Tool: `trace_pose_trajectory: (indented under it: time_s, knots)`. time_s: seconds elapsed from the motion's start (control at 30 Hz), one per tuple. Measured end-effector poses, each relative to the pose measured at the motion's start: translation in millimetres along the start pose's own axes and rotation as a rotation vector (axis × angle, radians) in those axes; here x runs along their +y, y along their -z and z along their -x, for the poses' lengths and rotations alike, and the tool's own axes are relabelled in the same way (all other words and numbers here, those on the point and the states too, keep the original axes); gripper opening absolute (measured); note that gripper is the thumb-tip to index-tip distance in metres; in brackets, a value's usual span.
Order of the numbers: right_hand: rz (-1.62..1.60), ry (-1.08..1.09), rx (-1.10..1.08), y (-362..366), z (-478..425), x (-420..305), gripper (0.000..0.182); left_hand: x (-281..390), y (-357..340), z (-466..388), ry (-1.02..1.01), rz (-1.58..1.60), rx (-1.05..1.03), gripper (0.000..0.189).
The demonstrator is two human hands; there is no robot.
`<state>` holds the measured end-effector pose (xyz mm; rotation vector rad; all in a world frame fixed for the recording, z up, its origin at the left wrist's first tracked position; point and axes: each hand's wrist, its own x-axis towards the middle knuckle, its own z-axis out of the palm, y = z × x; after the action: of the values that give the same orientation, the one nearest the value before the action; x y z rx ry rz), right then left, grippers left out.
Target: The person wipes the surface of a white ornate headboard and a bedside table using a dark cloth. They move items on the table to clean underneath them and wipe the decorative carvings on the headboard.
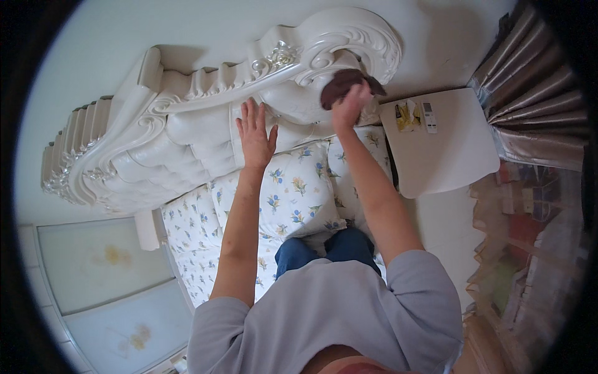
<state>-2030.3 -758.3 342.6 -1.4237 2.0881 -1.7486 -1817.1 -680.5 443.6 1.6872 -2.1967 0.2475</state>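
Observation:
My left hand [255, 135] rests with fingers spread against the tufted white headboard [201, 140], just above the pillows. In my right hand [351, 105] is a dark brown cloth [340, 84], held against the right end of the headboard, below its carved scroll [359, 28]. Part of that hand is blurred, and the cloth hides the panel behind it. A floral pillow [299, 189] leans below my hands, with another floral pillow [364, 145] to its right. My knees [299, 255] are on the bed.
A white nightstand [444, 159] at the right bears a remote control [429, 117] and a yellow packet [408, 116]. Brown curtains [537, 93] hang beyond it. Sliding panels [103, 266] with a flower pattern stand at the left. Floral bedding [196, 266] covers the bed.

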Motion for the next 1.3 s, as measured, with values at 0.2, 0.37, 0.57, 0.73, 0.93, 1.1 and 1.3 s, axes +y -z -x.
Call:
trace_pose_trajectory:
  time_s: [0.2,0.37,0.57,0.73,0.93,1.1,1.3]
  knots:
    - [-0.408,-0.731,0.205,-28,12,98,0.047,3,0,1,-0.018,0.011,0.018,0.067]
    - [-0.781,-1.067,0.194,-21,-5,126,0.062,47,-8,-13,-0.154,0.056,-0.04,0.071]
    - [-0.5,-1.259,-0.143,-17,-13,179,0.07,68,-45,-34,-0.195,-0.004,-0.075,0.078]
    - [-0.783,-1.317,-0.213,-18,-15,194,0.065,69,-48,-34,-0.218,0.013,-0.027,0.079]
    - [-1.016,-1.107,-0.034,1,-35,142,0.057,71,-44,-33,-0.211,0.034,-0.035,0.08]
    - [-0.988,-0.787,0.217,25,-43,60,0.047,65,-36,-28,-0.187,0.045,-0.07,0.079]
    - [-0.321,-0.092,0.049,13,-33,-39,0.046,56,-30,-31,-0.235,0.058,-0.132,0.078]
